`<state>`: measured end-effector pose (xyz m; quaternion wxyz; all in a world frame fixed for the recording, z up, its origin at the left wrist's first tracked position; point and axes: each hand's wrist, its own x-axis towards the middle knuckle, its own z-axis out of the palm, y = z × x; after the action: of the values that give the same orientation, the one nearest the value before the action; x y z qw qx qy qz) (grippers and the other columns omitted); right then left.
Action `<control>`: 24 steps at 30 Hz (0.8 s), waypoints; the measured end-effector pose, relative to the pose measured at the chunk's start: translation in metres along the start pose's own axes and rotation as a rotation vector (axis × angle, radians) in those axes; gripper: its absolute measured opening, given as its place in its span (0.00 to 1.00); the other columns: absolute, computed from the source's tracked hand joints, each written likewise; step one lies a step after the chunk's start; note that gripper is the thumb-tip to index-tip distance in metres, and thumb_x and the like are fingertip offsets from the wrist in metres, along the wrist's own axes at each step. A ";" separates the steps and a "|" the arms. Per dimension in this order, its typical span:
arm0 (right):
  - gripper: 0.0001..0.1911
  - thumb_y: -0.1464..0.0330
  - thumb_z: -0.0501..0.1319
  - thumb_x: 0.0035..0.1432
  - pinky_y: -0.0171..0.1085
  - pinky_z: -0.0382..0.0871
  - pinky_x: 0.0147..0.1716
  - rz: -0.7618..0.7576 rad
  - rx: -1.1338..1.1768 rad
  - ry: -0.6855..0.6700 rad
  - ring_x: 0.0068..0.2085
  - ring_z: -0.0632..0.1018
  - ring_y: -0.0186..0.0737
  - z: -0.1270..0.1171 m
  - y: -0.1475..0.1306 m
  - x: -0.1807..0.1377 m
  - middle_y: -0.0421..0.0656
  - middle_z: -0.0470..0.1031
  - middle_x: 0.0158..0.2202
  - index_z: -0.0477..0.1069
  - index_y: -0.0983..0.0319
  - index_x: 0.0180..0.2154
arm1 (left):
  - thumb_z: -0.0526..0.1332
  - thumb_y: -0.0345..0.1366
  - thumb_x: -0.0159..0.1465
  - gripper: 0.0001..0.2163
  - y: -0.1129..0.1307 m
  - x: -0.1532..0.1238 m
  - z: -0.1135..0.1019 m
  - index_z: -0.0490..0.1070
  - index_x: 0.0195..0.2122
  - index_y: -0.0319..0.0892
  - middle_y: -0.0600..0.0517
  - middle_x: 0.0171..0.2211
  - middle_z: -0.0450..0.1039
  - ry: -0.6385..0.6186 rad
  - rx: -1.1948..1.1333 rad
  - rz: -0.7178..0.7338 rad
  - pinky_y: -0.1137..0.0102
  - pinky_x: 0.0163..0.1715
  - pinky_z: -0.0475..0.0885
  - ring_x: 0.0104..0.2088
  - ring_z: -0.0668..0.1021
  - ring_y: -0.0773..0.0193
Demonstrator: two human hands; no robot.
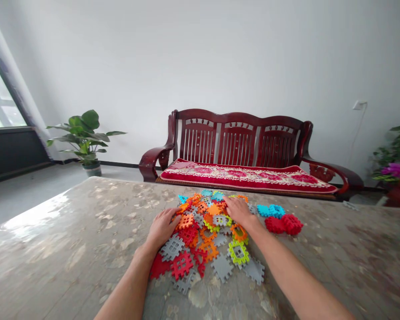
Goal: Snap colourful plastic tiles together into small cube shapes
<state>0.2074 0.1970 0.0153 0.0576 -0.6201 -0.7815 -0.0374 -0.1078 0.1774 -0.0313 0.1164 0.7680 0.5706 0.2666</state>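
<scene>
A heap of flat interlocking plastic tiles (209, 243) in red, orange, grey, lime green and blue lies on the table in front of me. My left hand (163, 226) rests against the heap's left side, its fingers stretched along the edge beside an orange lattice tile (186, 221). On the far right side, my right hand (238, 210) lies over the tiles with its fingers extended and nothing visibly gripped. Its fingertips are partly hidden among the pieces. Nearest to me are a red window tile (182, 265), a lime green frame tile (239, 252) and a plain grey tile (222, 267).
Right of the heap sit blue tiles (270, 210) and red tiles (284, 224), grouped by colour. A small grey piece (350, 205) lies at the table's far right edge. Behind the patterned table (70, 249) stands a dark wooden bench (236, 133); a potted plant (86, 135) is at left.
</scene>
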 end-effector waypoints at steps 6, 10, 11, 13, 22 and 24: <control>0.25 0.74 0.51 0.62 0.39 0.64 0.53 0.087 0.052 0.096 0.52 0.76 0.44 -0.009 0.002 -0.006 0.47 0.77 0.51 0.65 0.56 0.60 | 0.51 0.44 0.66 0.18 0.001 0.000 -0.001 0.72 0.53 0.47 0.49 0.53 0.75 0.015 0.010 0.000 0.61 0.57 0.65 0.54 0.75 0.56; 0.28 0.72 0.50 0.61 0.40 0.68 0.50 0.259 0.452 0.267 0.49 0.78 0.43 -0.012 0.012 -0.012 0.46 0.77 0.51 0.61 0.58 0.62 | 0.51 0.44 0.66 0.19 0.003 0.000 -0.001 0.73 0.52 0.46 0.49 0.52 0.76 0.015 0.003 0.006 0.61 0.56 0.65 0.53 0.75 0.56; 0.29 0.72 0.51 0.59 0.40 0.69 0.49 0.284 0.597 0.287 0.49 0.78 0.43 -0.012 0.016 -0.015 0.47 0.78 0.51 0.61 0.59 0.62 | 0.51 0.44 0.66 0.19 0.003 0.000 0.000 0.73 0.52 0.47 0.49 0.52 0.76 0.016 -0.001 0.006 0.61 0.56 0.65 0.53 0.75 0.56; 0.29 0.73 0.51 0.56 0.40 0.70 0.49 0.292 0.805 0.280 0.48 0.78 0.41 -0.012 0.025 -0.023 0.47 0.78 0.50 0.64 0.61 0.60 | 0.51 0.45 0.66 0.19 0.002 0.001 0.000 0.73 0.52 0.47 0.50 0.52 0.76 0.018 -0.008 0.001 0.61 0.57 0.65 0.53 0.75 0.56; 0.30 0.75 0.58 0.46 0.41 0.71 0.51 0.225 0.990 -0.006 0.50 0.78 0.43 -0.002 0.036 -0.072 0.48 0.75 0.54 0.70 0.63 0.55 | 0.50 0.45 0.66 0.20 0.002 0.002 -0.001 0.72 0.52 0.47 0.50 0.53 0.75 -0.007 -0.021 -0.008 0.61 0.58 0.64 0.54 0.74 0.56; 0.32 0.75 0.60 0.45 0.42 0.69 0.54 0.200 0.908 0.020 0.52 0.77 0.44 0.002 0.033 -0.076 0.48 0.74 0.55 0.70 0.63 0.55 | 0.50 0.45 0.66 0.20 0.002 0.003 -0.002 0.72 0.53 0.47 0.50 0.53 0.75 -0.009 -0.028 -0.003 0.61 0.58 0.64 0.54 0.74 0.56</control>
<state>0.2560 0.1316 0.0023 0.3340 -0.6041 -0.6545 0.3085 -0.1062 0.1788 -0.0281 0.1301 0.7667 0.5673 0.2710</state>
